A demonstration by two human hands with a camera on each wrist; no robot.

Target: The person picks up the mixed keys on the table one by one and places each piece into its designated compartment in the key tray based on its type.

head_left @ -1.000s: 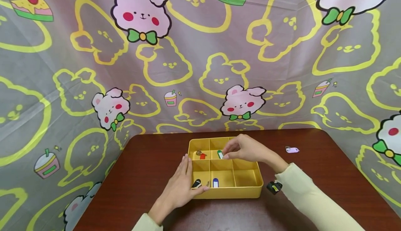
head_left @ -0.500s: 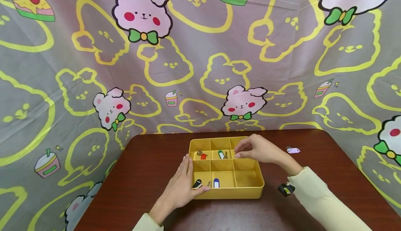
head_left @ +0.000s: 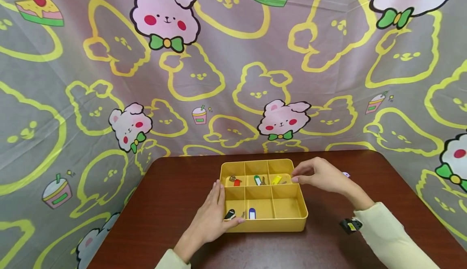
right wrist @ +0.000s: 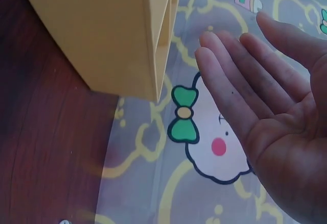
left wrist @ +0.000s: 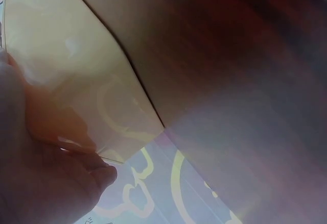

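A yellow divided box (head_left: pixel 264 225) sits on the table. My left hand (head_left: pixel 206 212) rests along its left wall, fingers straight, thumb over the front rim. Key tags with keys lie inside: red (head_left: pixel 237 182), green (head_left: pixel 257 180) and yellow (head_left: pixel 277 180) in the back row's left, middle and right compartments. In the front row, a black tag (head_left: pixel 230 214) is at the left and a blue tag (head_left: pixel 252 213) in the middle. My right hand (head_left: pixel 322 174) hovers by the box's back right corner, holding nothing. In the right wrist view, its fingers (right wrist: pixel 225 81) are extended and apart from the box.
Behind my right hand, a light purple tag (head_left: pixel 346 174) lies on the brown table (head_left: pixel 171 192), mostly hidden. A patterned cloth (head_left: pixel 226 78) hangs around the table's back and sides. A black device (head_left: pixel 351 225) is at my right sleeve.
My right hand has moved right, from the back middle compartment past the back right one, and holds nothing now. The green and yellow tags have come into full view. My left hand stays put.
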